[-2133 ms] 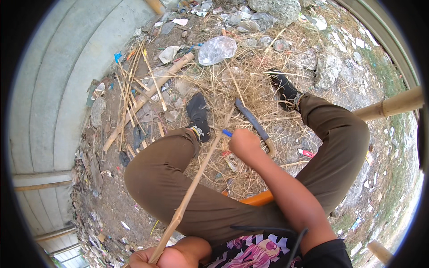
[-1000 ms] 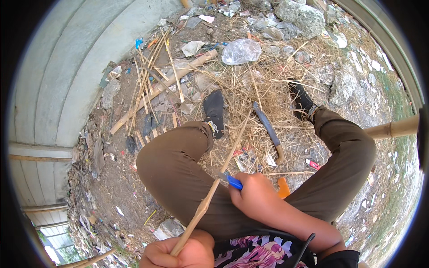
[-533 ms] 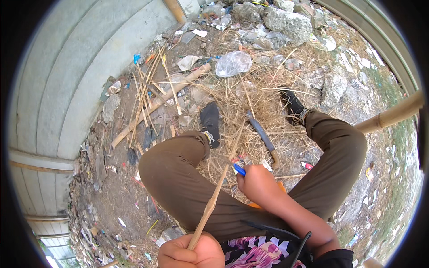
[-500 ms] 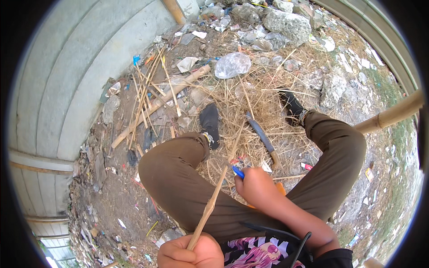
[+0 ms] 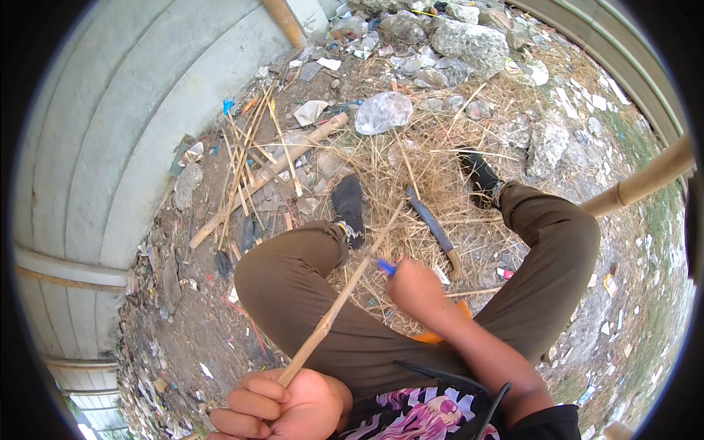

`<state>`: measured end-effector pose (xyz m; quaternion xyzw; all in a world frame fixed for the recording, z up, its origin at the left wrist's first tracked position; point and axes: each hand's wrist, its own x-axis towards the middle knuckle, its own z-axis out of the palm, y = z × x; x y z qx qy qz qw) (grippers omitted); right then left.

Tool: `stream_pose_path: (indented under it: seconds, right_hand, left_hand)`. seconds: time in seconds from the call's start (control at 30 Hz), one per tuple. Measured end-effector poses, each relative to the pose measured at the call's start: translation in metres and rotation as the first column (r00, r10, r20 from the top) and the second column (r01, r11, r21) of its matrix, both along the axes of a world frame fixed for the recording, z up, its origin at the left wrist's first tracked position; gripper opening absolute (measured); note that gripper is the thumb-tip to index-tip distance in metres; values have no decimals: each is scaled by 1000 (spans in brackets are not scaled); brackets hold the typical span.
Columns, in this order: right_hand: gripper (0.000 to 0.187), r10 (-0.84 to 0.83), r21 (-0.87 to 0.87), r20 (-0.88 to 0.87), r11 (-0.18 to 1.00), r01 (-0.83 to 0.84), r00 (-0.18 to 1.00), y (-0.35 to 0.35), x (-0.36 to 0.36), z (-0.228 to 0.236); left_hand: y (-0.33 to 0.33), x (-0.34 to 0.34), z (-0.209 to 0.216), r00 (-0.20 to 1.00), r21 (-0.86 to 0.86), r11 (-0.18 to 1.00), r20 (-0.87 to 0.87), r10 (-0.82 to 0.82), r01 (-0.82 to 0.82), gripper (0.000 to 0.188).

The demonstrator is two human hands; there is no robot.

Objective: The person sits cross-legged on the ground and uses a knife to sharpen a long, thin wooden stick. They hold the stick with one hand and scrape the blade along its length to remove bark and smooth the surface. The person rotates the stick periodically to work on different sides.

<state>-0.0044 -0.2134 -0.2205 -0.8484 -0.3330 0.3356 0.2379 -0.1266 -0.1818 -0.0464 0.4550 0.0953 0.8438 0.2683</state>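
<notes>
My left hand (image 5: pixel 282 402), at the bottom, has its fingers wrapped round the near end of a thin bamboo stick (image 5: pixel 327 320). The stick slants up and away to the right over my leg, its tip above the straw. My right hand (image 5: pixel 416 287) is closed round a small blue-handled knife (image 5: pixel 386 267); its blade is too blurred to make out. The knife stands slightly to the right of the stick, apparently apart from it. Beyond my right hand, a machete (image 5: pixel 434 229) with a dark blade and brown handle lies on dry straw (image 5: pixel 389 165).
Bamboo strips (image 5: pixel 248 158) are heaped at left across a thicker bamboo pole (image 5: pixel 270 178). A clear plastic bag (image 5: pixel 383 113) lies ahead, with rocks (image 5: pixel 471 45) behind it. A concrete wall (image 5: pixel 139 132) bounds the left; another bamboo pole (image 5: pixel 642 180) juts in at right.
My left hand has moved left and down, drawing the stick with it. The knife in my right hand has come off the stick, where it was touching before.
</notes>
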Motion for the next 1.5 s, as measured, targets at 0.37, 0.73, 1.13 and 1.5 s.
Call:
stream_pose_path:
  seconds: [0.37, 0.73, 1.13, 1.5]
  right_hand:
    - [28, 77, 112, -143, 992, -61, 987, -6, -5, 40]
    - [24, 174, 163, -18, 972, -169, 985, -11, -6, 49]
    - [17, 276, 392, -27, 887, -244, 961, -9, -28, 77]
    - [16, 267, 391, 10, 886, -250, 964, -4, -56, 104]
  left_hand:
    - [2, 0, 1, 997, 47, 999, -75, 14, -10, 27]
    - [1, -11, -6, 983, 123, 977, -78, -166, 175, 27]
    - [21, -19, 3, 955, 91, 951, -44, -294, 296, 37]
    - [32, -16, 0, 994, 50, 993, 27, -106, 105, 38]
